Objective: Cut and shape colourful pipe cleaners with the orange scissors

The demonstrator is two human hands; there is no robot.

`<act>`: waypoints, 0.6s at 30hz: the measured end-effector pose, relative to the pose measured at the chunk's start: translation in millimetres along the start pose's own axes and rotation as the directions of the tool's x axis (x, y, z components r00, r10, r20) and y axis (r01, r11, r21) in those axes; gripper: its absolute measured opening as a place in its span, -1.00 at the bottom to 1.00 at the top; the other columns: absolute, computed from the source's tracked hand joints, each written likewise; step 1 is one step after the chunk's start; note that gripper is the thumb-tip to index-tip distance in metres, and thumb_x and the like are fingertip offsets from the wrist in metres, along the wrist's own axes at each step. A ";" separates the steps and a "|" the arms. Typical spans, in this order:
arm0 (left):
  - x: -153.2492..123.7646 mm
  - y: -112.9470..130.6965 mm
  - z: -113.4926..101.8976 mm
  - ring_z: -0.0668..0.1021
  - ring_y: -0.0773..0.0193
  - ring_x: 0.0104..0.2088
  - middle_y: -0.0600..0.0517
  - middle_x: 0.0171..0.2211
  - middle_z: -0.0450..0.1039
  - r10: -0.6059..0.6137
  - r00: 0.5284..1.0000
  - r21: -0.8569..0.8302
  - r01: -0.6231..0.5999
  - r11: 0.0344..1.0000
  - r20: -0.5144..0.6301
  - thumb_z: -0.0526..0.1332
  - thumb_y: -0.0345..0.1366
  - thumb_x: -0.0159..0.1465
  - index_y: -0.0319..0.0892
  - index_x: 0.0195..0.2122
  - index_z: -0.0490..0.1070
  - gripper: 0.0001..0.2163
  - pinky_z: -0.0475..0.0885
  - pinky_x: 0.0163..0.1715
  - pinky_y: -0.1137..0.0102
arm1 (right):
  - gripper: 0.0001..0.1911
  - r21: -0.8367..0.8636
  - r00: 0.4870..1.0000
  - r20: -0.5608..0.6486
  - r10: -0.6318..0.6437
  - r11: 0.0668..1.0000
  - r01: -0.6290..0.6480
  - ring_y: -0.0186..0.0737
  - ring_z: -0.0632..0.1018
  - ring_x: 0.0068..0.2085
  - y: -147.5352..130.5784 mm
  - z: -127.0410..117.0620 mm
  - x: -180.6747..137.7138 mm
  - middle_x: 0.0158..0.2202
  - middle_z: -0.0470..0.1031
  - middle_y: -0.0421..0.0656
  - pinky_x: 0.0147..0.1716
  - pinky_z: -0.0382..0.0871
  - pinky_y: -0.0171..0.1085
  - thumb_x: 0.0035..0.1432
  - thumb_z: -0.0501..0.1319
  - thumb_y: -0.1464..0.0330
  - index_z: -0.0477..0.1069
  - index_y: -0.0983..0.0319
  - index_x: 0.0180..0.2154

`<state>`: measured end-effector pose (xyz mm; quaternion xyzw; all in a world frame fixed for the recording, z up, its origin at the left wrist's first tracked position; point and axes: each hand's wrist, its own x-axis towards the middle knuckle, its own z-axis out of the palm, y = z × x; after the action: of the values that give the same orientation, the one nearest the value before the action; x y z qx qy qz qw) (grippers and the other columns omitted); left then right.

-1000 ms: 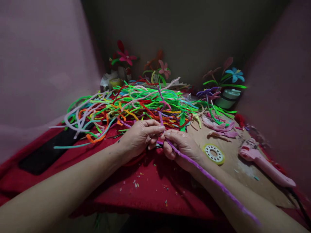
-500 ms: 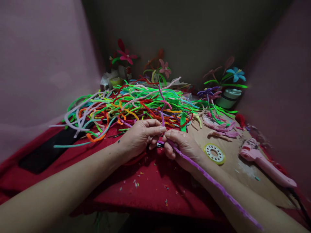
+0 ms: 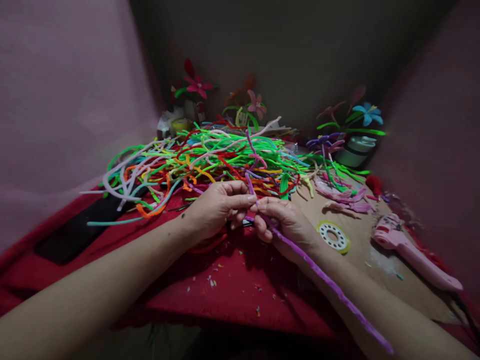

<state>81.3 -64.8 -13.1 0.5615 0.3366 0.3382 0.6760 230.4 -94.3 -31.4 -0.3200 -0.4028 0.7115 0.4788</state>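
Note:
A purple pipe cleaner (image 3: 318, 272) is pinched between the fingertips of both hands over the red cloth. My left hand (image 3: 227, 205) is closed on it near one end, and a short piece sticks up above the thumb. Close against it, my right hand (image 3: 281, 222) is closed on the same pipe cleaner. From there its long tail runs down to the right across my right forearm. A small dark object with a pale streak (image 3: 245, 223) lies behind the fingers, partly hidden.
Behind my hands spreads a heap of coloured pipe cleaners (image 3: 225, 150). A black phone-like slab (image 3: 60, 240) lies at left. At right, a board (image 3: 360, 270) bears a tape spool (image 3: 333, 237) and a pink glue gun (image 3: 416, 252). Pipe-cleaner flowers (image 3: 367, 114) stand at the back.
The whole view has shifted slightly. The pipe cleaner's free tail end has swung a little to the left, and my fingertips have shifted slightly at the pinch.

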 end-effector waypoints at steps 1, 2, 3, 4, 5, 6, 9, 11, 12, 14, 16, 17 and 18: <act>0.3 2.2 -1.0 0.24 0.52 -0.70 0.12 -0.55 0.32 -0.006 1.000 0.022 0.006 1.000 0.000 0.22 -0.25 0.13 -0.21 -0.41 0.29 -0.85 0.12 -0.73 0.56 | -0.90 -0.010 1.000 0.006 0.002 1.000 -0.002 -0.47 0.24 -0.75 0.0 -1.0 0.2 -0.74 0.35 -0.28 -0.76 0.05 -0.45 0.01 0.16 0.40 0.39 0.30 -0.47; 0.1 5.7 -2.6 0.24 0.52 -0.69 0.12 -0.56 0.31 -0.011 1.000 0.064 0.011 0.998 0.003 0.20 -0.24 0.14 -0.21 -0.41 0.29 -0.85 0.13 -0.71 0.55 | -0.91 -0.023 1.000 0.009 0.003 1.000 -0.003 -0.47 0.23 -0.76 0.1 -2.1 0.4 -0.74 0.34 -0.28 -0.76 0.04 -0.45 0.01 0.16 0.40 0.39 0.29 -0.47; -0.7 10.5 -5.0 0.26 0.50 -0.68 0.12 -0.57 0.31 -0.014 1.000 0.132 0.012 0.991 0.014 0.18 -0.23 0.15 -0.22 -0.40 0.30 -0.84 0.15 -0.68 0.54 | -0.91 -0.040 1.000 0.007 0.003 0.999 -0.003 -0.46 0.22 -0.76 0.1 -3.2 0.6 -0.74 0.35 -0.28 -0.76 0.03 -0.44 0.01 0.15 0.40 0.38 0.29 -0.48; -2.4 16.3 -8.1 0.28 0.48 -0.66 0.12 -0.57 0.30 -0.022 0.999 0.228 0.014 0.974 0.033 0.15 -0.21 0.17 -0.22 -0.40 0.30 -0.84 0.19 -0.65 0.53 | -0.91 -0.057 1.000 0.000 0.003 0.998 -0.003 -0.46 0.23 -0.76 0.1 -4.0 0.8 -0.74 0.35 -0.28 -0.76 0.03 -0.44 0.02 0.14 0.40 0.38 0.28 -0.48; -5.1 22.6 -11.8 0.31 0.45 -0.63 0.11 -0.57 0.31 -0.030 0.998 0.345 0.007 0.938 0.061 0.13 -0.20 0.18 -0.23 -0.40 0.32 -0.82 0.22 -0.61 0.51 | -0.91 -0.072 1.000 -0.011 0.004 0.997 -0.004 -0.45 0.23 -0.75 -0.1 -4.4 0.7 -0.74 0.35 -0.28 -0.74 0.04 -0.43 0.02 0.14 0.40 0.37 0.27 -0.49; -9.1 28.7 -15.9 0.35 0.42 -0.58 0.10 -0.56 0.31 -0.044 0.994 0.479 -0.010 0.878 0.103 0.11 -0.19 0.19 -0.23 -0.40 0.33 -0.81 0.24 -0.56 0.49 | -0.91 -0.084 1.000 -0.028 0.003 0.996 -0.005 -0.45 0.25 -0.74 -0.5 -4.2 0.4 -0.74 0.36 -0.28 -0.72 0.05 -0.43 0.01 0.14 0.41 0.35 0.26 -0.50; -26.4 38.7 -27.3 0.39 0.35 -0.48 0.08 -0.49 0.35 -0.120 0.962 0.831 -0.144 0.538 0.245 0.11 -0.22 0.18 -0.20 -0.39 0.38 -0.84 0.25 -0.48 0.47 | -0.93 -0.094 0.997 -0.080 -0.004 0.996 -0.003 -0.42 0.32 -0.66 -2.7 -1.3 -1.6 -0.70 0.39 -0.26 -0.63 0.12 -0.42 -0.02 0.16 0.40 0.33 0.25 -0.51; -39.2 35.2 -31.7 0.38 0.33 -0.45 0.07 -0.44 0.38 -0.111 0.963 0.942 -0.210 0.263 0.246 0.09 -0.28 0.19 -0.17 -0.37 0.39 -0.87 0.23 -0.47 0.46 | -0.93 -0.100 0.994 -0.108 -0.033 0.995 0.022 -0.40 0.37 -0.59 -4.3 0.7 -2.6 -0.66 0.41 -0.25 -0.54 0.17 -0.40 -0.03 0.18 0.39 0.33 0.26 -0.50; -44.8 31.2 -32.7 0.38 0.32 -0.44 0.05 -0.41 0.38 -0.082 0.965 0.958 -0.234 0.163 0.250 0.07 -0.30 0.20 -0.17 -0.38 0.37 -0.88 0.23 -0.46 0.45 | -0.92 -0.110 0.991 -0.117 -0.060 0.993 0.047 -0.38 0.39 -0.56 -4.9 1.1 -2.8 -0.64 0.42 -0.24 -0.50 0.20 -0.38 -0.03 0.19 0.38 0.34 0.26 -0.49; -52.9 21.8 -33.0 0.39 0.30 -0.39 0.02 -0.35 0.39 -0.036 0.965 0.965 -0.259 0.042 0.260 0.00 -0.35 0.25 -0.16 -0.35 0.35 -0.85 0.24 -0.40 0.43 | -0.92 -0.146 0.986 -0.120 -0.116 0.984 0.098 -0.37 0.42 -0.51 -5.6 0.7 -2.4 -0.61 0.43 -0.24 -0.42 0.23 -0.36 -0.01 0.19 0.37 0.36 0.26 -0.48; -56.4 14.5 -32.7 0.40 0.29 -0.35 -0.01 -0.30 0.38 -0.012 0.964 0.963 -0.267 -0.024 0.267 -0.07 -0.40 0.27 -0.17 -0.31 0.34 -0.81 0.26 -0.35 0.42 | -0.92 -0.177 0.981 -0.130 -0.145 0.977 0.120 -0.37 0.42 -0.50 -6.1 -0.4 -1.8 -0.59 0.44 -0.23 -0.38 0.24 -0.34 0.00 0.19 0.37 0.37 0.26 -0.47; -56.5 12.4 -32.7 0.40 0.28 -0.34 -0.02 -0.28 0.38 -0.004 0.964 0.963 -0.265 -0.049 0.266 -0.08 -0.42 0.27 -0.17 -0.28 0.33 -0.80 0.27 -0.33 0.41 | -0.92 -0.186 0.979 -0.140 -0.145 0.975 0.118 -0.36 0.42 -0.50 -6.3 -0.8 -1.7 -0.59 0.44 -0.22 -0.39 0.24 -0.34 0.01 0.19 0.37 0.37 0.27 -0.46; -55.8 11.2 -32.7 0.41 0.27 -0.32 -0.03 -0.26 0.38 0.005 0.965 0.962 -0.263 -0.073 0.264 -0.08 -0.42 0.26 -0.17 -0.25 0.33 -0.79 0.27 -0.32 0.40 | -0.92 -0.190 0.979 -0.148 -0.139 0.976 0.110 -0.36 0.42 -0.51 -6.5 -0.8 -1.8 -0.60 0.45 -0.22 -0.41 0.24 -0.34 0.01 0.19 0.37 0.37 0.27 -0.46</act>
<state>22.7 -92.5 -2.6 0.9330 0.3569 0.0013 0.0453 234.4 -94.3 -26.0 -0.3925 -0.4450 0.6123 0.5225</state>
